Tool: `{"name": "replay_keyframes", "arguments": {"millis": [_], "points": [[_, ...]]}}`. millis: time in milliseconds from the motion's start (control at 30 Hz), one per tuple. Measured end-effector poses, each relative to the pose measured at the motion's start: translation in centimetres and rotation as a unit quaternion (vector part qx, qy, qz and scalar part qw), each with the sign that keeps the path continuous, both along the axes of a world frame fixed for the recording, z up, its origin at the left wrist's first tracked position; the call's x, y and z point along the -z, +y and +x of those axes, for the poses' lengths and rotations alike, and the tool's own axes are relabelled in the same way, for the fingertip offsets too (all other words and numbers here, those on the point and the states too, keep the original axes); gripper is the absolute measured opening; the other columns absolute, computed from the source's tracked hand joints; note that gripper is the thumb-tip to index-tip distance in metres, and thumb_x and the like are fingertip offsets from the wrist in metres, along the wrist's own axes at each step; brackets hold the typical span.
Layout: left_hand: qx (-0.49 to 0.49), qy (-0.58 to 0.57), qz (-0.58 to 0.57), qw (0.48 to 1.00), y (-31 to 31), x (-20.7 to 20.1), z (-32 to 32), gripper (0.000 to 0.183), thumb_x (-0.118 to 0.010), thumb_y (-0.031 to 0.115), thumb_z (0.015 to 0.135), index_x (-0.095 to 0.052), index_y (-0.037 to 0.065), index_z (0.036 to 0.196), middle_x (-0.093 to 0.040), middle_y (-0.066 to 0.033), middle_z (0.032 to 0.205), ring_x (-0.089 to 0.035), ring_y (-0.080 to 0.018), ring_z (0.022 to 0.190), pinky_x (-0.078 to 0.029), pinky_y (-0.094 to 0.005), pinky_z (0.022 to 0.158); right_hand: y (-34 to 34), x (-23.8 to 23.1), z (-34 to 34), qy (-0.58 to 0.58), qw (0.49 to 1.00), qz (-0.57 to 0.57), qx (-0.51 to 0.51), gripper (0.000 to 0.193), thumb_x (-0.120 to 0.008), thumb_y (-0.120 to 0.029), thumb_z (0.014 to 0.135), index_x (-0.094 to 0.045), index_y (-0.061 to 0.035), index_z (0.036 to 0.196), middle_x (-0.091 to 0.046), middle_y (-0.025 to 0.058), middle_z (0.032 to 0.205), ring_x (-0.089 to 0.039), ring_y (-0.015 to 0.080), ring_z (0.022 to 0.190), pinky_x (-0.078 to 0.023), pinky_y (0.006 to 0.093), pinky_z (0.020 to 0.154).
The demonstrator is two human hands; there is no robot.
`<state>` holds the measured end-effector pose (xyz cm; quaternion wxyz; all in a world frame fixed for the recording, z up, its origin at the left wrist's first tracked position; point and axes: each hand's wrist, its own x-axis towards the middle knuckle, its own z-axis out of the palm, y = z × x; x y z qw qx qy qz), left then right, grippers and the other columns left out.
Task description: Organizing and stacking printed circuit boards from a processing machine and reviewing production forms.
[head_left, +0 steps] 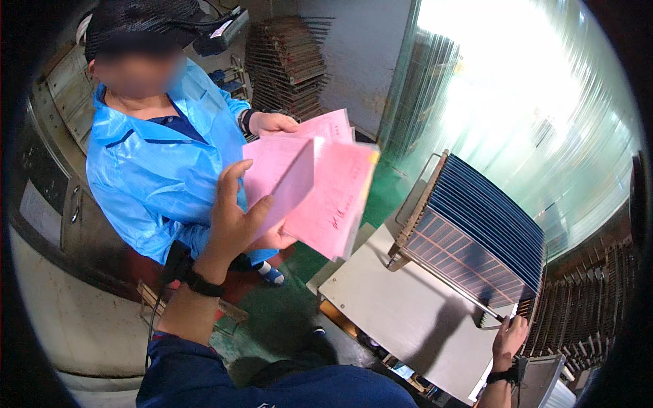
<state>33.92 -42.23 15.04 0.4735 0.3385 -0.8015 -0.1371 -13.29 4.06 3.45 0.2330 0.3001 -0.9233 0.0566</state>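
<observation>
A person in a blue smock (163, 149) holds a bundle of pink paper sheets (326, 197) in front of me, one hand at the far edge and one beneath. My left hand (235, 214) is at the near left side of the sheets, thumb and forefinger spread, with the thumb against a pink sheet (289, 183) that stands raised from the bundle. Its other fingers are partly hidden. At the lower right, my right hand (510, 338) is closed around the near corner of a metal-framed rack (452, 289). Dark blue panels (486, 224) stand closely side by side in it.
The rack rests tilted on a pale tabletop (381, 292). Stacked brown racks (578, 306) stand at right, with more (286, 64) at the back. Translucent plastic curtain (503, 95) hangs behind the table. A grey cabinet (68, 204) is at left, above green floor (292, 299).
</observation>
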Motion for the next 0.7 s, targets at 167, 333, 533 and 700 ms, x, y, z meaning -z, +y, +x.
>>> {"name": "replay_keyframes", "arguments": {"millis": [167,333,533,700], "points": [[0.198,-0.026,0.112,0.973,-2.5,3.2,1.1,0.072,-0.076,0.021,0.081,-0.044,0.005,0.143,-0.05,-0.0171,0.141,-0.052,-0.029,0.128,-0.042,-0.0426,0.107,-0.5,-0.5,-1.1,-0.137,0.988,0.015,0.07,0.036,-0.051,-0.03,0.101,-0.056,0.0001,0.082,-0.059,0.0246,0.082,-0.058,0.0459,0.083,-0.043,0.0539,0.072],[0.227,-0.04,0.181,0.956,-2.1,4.9,-0.4,0.078,-0.083,0.019,0.076,-0.046,0.0,0.142,-0.052,-0.0206,0.138,-0.052,-0.0325,0.129,-0.042,-0.0405,0.109,-1.2,-1.1,-1.4,-0.194,0.97,0.051,0.136,0.033,-0.05,-0.029,0.1,-0.058,0.0014,0.089,-0.062,0.027,0.091,-0.06,0.0474,0.091,-0.046,0.0548,0.078],[0.246,-0.07,0.099,0.962,-0.7,5.7,0.7,0.082,-0.087,0.023,0.069,-0.05,-0.002,0.138,-0.054,-0.023,0.136,-0.053,-0.0381,0.127,-0.043,-0.0422,0.108,-6.9,-4.8,3.5,-0.138,0.987,-0.052,-0.058,0.021,-0.056,-0.014,0.099,-0.057,0.0009,0.114,-0.059,0.0154,0.111,-0.061,0.0309,0.101,-0.05,0.0419,0.088],[0.17,-0.072,0.12,0.975,1.1,5.8,1.0,0.066,-0.087,0.021,0.07,-0.062,0.004,0.129,-0.061,-0.0163,0.125,-0.063,-0.0345,0.112,-0.05,-0.0411,0.097,-18.8,-10.7,13.6,-0.542,0.78,-0.199,-0.243,0.025,-0.053,-0.016,0.104,-0.058,0.003,0.119,-0.065,0.008,0.106,-0.062,0.0158,0.097,-0.05,0.0295,0.09]]}}
